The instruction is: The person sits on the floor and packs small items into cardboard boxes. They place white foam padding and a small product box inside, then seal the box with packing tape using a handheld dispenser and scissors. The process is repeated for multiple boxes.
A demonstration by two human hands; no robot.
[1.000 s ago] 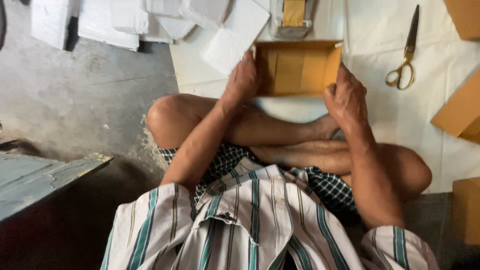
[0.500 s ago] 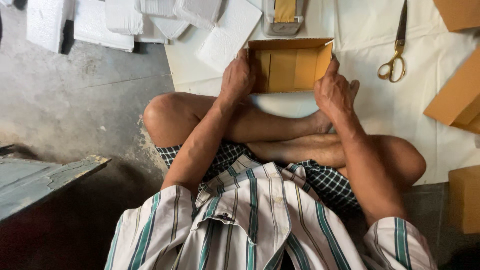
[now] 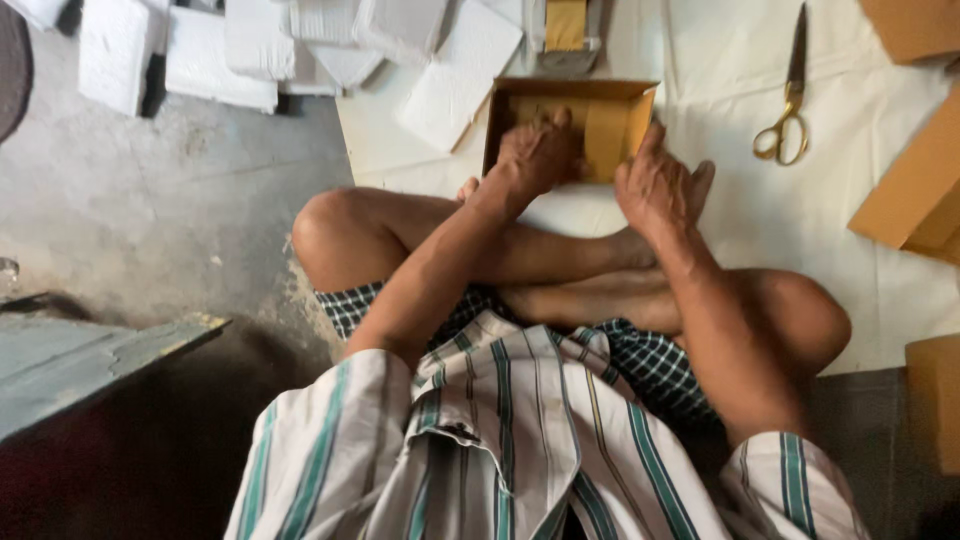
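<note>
Sitting cross-legged on the floor, the person bends over an open brown cardboard box [image 3: 600, 125] that lies on a white sheet [image 3: 720, 230] just beyond the crossed shins. The box's open side faces up and its flaps stand around the edges. The left hand [image 3: 535, 155] rests at the near left part of the box, its fingers curled loosely down over the cardboard rather than clenched; whether they actually pinch the wall or just press on it, I cannot tell from here. The right hand [image 3: 660, 180] sits at the near right corner of the box, with fingers spread and half bent, the tips touching the box's side flap; it looks like a light touch, not a firm grasp.

Beyond the box, at the top edge, a roll of brown packing tape [image 3: 565, 25] lies in its dispenser, close to the far wall of the box. To the right, a pair of gold-handled scissors [image 3: 785, 100] lies closed on the sheet, well apart from the right hand. More cardboard pieces [image 3: 915, 190] lie at the right edge. White foam blocks [image 3: 250, 45] are scattered to the upper left, partly on the sheet and partly on the grey concrete floor [image 3: 130, 220]. The person wears a striped shirt [image 3: 520, 440] and checked shorts.
</note>
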